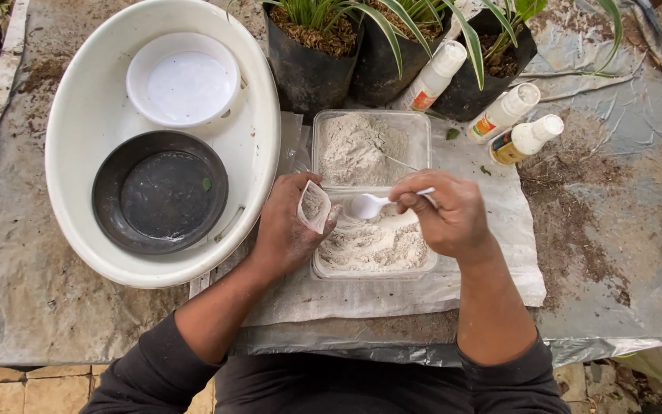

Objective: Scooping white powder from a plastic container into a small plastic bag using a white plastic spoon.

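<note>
My left hand (285, 230) holds a small clear plastic pouch (314, 205), its mouth open and some pale powder inside. My right hand (447, 216) grips a white plastic spoon (369, 205), whose bowl points at the pouch's mouth. Both hands hover over a clear hinged plastic container (371, 146) filled with greyish-white powder; the near half lies under my hands, the far half behind them.
A large white oval basin (78, 130) at left holds a white saucer (183, 80) and a dark round saucer (160, 192). Black potted plants (312, 65) stand at the back. Three small white-capped bottles (503, 111) lie at right. Soil is scattered on the grey plastic sheet (622, 245).
</note>
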